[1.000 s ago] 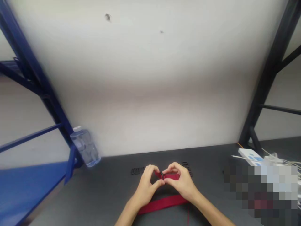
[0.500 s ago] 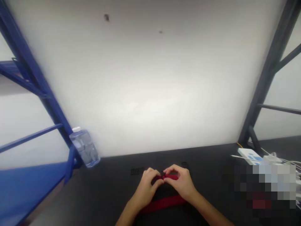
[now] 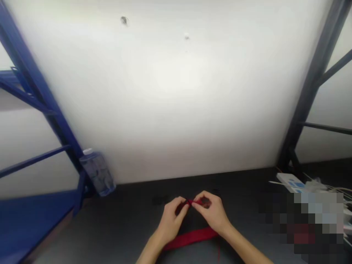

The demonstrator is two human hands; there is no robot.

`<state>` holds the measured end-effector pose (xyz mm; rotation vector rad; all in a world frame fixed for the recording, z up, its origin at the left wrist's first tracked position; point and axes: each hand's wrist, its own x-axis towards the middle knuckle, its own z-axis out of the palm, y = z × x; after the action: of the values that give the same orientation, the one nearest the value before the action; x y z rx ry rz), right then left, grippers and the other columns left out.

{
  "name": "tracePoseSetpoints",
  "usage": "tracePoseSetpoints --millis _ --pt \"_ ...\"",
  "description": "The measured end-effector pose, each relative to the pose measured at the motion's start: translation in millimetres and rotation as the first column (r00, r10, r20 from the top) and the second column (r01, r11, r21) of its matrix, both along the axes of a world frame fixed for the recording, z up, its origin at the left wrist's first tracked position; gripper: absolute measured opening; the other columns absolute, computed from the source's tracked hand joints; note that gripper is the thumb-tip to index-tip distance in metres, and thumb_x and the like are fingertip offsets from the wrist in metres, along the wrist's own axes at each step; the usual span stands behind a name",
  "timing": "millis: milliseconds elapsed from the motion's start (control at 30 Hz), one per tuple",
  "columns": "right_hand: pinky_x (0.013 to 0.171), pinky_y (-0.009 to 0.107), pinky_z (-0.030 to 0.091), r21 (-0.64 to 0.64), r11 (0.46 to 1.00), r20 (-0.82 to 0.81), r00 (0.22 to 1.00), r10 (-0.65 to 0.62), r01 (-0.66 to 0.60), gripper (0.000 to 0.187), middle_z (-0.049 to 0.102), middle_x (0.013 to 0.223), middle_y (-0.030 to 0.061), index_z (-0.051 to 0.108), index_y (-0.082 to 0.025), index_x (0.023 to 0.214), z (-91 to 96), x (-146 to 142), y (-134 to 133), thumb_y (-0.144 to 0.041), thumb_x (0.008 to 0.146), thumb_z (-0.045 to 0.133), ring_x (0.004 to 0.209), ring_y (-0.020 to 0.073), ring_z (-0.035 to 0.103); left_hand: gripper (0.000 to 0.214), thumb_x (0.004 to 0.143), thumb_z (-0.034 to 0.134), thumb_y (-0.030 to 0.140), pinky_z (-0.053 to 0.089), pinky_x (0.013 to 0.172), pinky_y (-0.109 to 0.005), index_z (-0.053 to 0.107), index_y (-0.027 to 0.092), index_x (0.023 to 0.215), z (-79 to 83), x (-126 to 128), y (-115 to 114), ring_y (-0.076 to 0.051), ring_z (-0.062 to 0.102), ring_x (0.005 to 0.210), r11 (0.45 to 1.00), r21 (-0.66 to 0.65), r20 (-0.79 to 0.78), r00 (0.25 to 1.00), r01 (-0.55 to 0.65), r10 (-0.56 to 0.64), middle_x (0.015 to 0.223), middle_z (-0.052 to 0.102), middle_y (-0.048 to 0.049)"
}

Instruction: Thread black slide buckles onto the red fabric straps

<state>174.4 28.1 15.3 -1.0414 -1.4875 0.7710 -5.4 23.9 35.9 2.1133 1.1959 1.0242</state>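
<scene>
Between the fingertips of both hands is the end of a red strap (image 3: pixel 196 201), a flat fabric band, with a small dark piece at its middle that is too small to make out. My left hand (image 3: pixel 172 218) pinches it from the left, thumb and fingers pressed together. From the right, my right hand (image 3: pixel 213 212) holds it in a similar pinch, its fingertips almost touching the left ones. A wider stretch of red band (image 3: pixel 189 237) lies below, between my forearms. Whether the two red parts join is hidden by my hands.
Small black pieces (image 3: pixel 160 200) lie on the black tabletop (image 3: pixel 129 209) left of my hands, and others (image 3: pixel 216 192) behind the right. A clear bottle with a white cap (image 3: pixel 99 172) leans by the blue frame (image 3: pixel 59 117). White box (image 3: pixel 290 182) and cables stand right.
Both hands stay close together on the red strap. My left fingertips have shifted slightly up, and the red piece between the hands now looks flatter and more stretched out.
</scene>
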Motion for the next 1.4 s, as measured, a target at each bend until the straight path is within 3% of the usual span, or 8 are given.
tracePoseSetpoints --millis 200,333,500,700,1200,1400 --pt "0.061 0.025 0.049 0.013 0.998 0.009 0.999 0.053 -0.053 0.012 0.067 0.082 0.0032 0.064 -0.018 0.072 -1.0 0.7 2.5 -0.025 0.073 0.073 0.075 0.0182 0.063 0.024 0.095 0.048 0.032 0.040 0.066 -0.024 0.064 0.017 0.086 -1.4 4.2 -2.9 -0.016 0.054 0.071 0.999 -0.009 0.009 0.999 0.039 -0.039 0.080 0.064 -0.0019" --pt "0.059 0.025 0.048 0.000 0.993 0.018 0.993 0.114 -0.114 0.007 0.067 0.083 0.0026 0.065 -0.019 0.077 4.2 2.8 -0.2 -0.023 0.075 0.071 0.073 0.0177 0.062 0.026 0.095 0.047 0.035 0.041 0.067 -0.025 0.065 0.018 0.086 -0.4 1.0 0.2 -0.016 0.055 0.072 1.000 0.002 0.024 1.000 -0.001 0.001 0.080 0.065 -0.0022" --pt "0.059 0.026 0.047 0.016 0.998 0.050 0.997 0.060 -0.060 0.003 0.066 0.073 0.0016 0.066 -0.019 0.076 3.9 3.9 -0.6 -0.022 0.077 0.067 0.066 0.0173 0.061 0.027 0.094 0.049 0.037 0.041 0.064 -0.025 0.066 0.018 0.084 -1.0 -1.8 2.1 -0.017 0.054 0.069 0.999 0.011 0.009 0.999 -0.040 0.040 0.076 0.064 -0.0024" --pt "0.056 0.027 0.045 0.034 0.999 0.107 0.994 0.028 -0.032 0.006 0.066 0.068 0.0016 0.068 -0.019 0.072 -1.2 3.2 1.6 -0.023 0.077 0.068 0.061 0.0171 0.060 0.024 0.093 0.050 0.034 0.042 0.068 -0.026 0.066 0.018 0.087 -4.8 3.2 -0.8 -0.017 0.055 0.071 1.000 0.028 -0.005 1.000 0.007 -0.007 0.080 0.064 -0.0029" --pt "0.060 0.027 0.045 0.075 0.997 0.081 0.997 0.018 -0.024 0.010 0.066 0.068 0.0020 0.071 -0.019 0.066 -3.9 5.2 1.7 -0.022 0.076 0.072 0.064 0.0171 0.060 0.023 0.093 0.050 0.032 0.046 0.073 -0.027 0.067 0.018 0.088 -4.7 4.9 -2.8 -0.019 0.060 0.077 1.000 -0.003 0.030 0.999 0.019 -0.019 0.086 0.068 -0.0043" --pt "0.057 0.026 0.043 -0.003 1.000 0.055 0.998 0.023 -0.023 0.018 0.063 0.064 0.0006 0.064 -0.018 0.060 -7.1 3.7 2.8 -0.026 0.071 0.076 0.060 0.0157 0.057 0.020 0.091 0.052 0.031 0.048 0.076 -0.030 0.069 0.019 0.093 -8.8 3.5 -0.8 -0.020 0.062 0.080 0.999 -0.016 0.030 0.999 0.033 -0.032 0.090 0.071 -0.0054"
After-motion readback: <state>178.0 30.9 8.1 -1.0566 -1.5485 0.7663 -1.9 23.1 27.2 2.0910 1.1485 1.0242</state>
